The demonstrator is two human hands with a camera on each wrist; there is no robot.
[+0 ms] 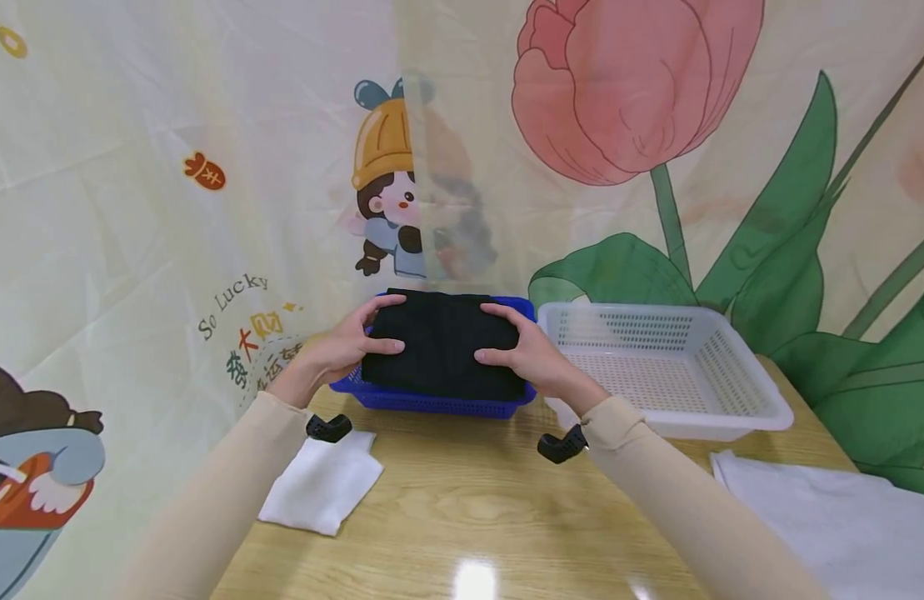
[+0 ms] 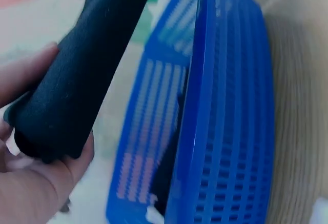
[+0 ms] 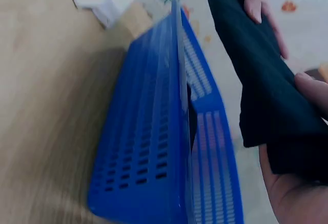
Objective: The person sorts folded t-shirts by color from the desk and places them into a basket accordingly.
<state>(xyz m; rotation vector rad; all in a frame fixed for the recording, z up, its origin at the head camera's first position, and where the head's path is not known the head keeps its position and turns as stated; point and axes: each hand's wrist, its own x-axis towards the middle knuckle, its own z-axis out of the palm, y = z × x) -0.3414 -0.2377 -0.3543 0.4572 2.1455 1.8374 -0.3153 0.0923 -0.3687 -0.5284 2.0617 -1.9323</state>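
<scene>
- Both the left hand and the right hand have a narrow grip, each holding one end of a folded black cloth between thumb and fingers.
- This cloth is in the air above a blue basket; both wrist views show a gap between them.
- In the head view the cloth hides most of the inside of this basket. The left wrist view shows something dark inside, but what it is I cannot make out.
- Several fingers are hidden behind the cloth, and the wrist views are somewhat blurred.
- The blue basket stands on a wooden bench, and just beside it, on the right, is a white basket.
- A white cloth lies near the left forearm, which covers a part of it; a pale cloth at the right is cut off by the picture edge.
- A small black device is at the left wrist, and a similar one at the right wrist.
- Behind hangs a printed curtain with a large pink tulip.
- On it "So Lucky" can be read, with "發大财" below; further characters are partly hidden by the left hand.
</scene>
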